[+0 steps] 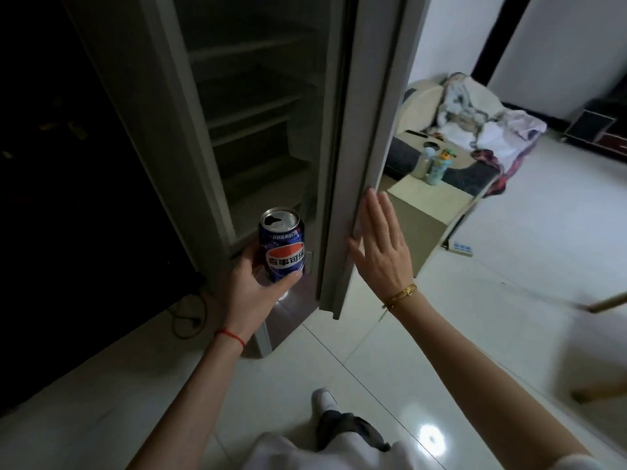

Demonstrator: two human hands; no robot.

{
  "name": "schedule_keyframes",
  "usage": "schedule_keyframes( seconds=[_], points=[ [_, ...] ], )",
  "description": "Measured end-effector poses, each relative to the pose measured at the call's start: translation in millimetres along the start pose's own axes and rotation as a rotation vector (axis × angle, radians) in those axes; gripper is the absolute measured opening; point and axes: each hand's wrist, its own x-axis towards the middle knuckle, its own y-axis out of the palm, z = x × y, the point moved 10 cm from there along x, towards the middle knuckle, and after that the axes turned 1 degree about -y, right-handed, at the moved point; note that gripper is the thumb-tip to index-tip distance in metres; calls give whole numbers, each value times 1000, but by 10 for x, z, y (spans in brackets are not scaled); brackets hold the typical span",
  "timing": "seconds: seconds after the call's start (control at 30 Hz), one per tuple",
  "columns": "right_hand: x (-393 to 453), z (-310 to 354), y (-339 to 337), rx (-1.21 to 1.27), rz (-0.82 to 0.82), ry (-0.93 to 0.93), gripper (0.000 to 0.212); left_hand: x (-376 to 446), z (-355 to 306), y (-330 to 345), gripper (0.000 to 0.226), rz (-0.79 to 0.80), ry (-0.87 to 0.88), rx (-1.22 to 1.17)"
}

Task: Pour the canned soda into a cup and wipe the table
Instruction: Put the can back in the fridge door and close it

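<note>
Grip first, from the head view, the only 1 given: the left hand (252,283) has its fingers and thumb curled round the lower half of the soda can (283,245), holding it upright in front of the open fridge (251,130). The can's top shows a dark opening, so it looks already opened, though the tab itself is hard to make out. The right hand (378,245) is spread flat, fingers straight, its fingertips against the edge of the fridge door (359,147), holding nothing.

My reading of the step: the can is in hand and the fridge is being shut, so the fetching stage is nearly over and neither pouring nor wiping has begun. The next move calls for pushing the door closed with the flat right palm while keeping the can level, since an opened can would spill if tipped, then carrying it to wherever the cup stands.

No cup, cloth or counter for pouring can be seen. The fridge shelves are dim and their contents cannot be told. Left of the fridge is almost black. A small cabinet (427,212) with 2 bottles (431,164) stands beyond the door, partly hidden by it.
</note>
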Motion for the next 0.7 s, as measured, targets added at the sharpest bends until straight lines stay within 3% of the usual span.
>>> schedule_keyframes(
  seconds=[0.17, 0.37, 0.7],
  points=[
    [-207, -501, -224, -11, 47, 269, 84, 37, -128, 382, 67, 126, 37, -35],
    [-441, -1040, -355, 49, 82, 500, 66, 52, -357, 809, 61, 246, 91, -14],
    [-776, -1840, -323, 127, 87, 769, 56, 185, -638, 1453, 60, 357, 170, -7]
  ],
)
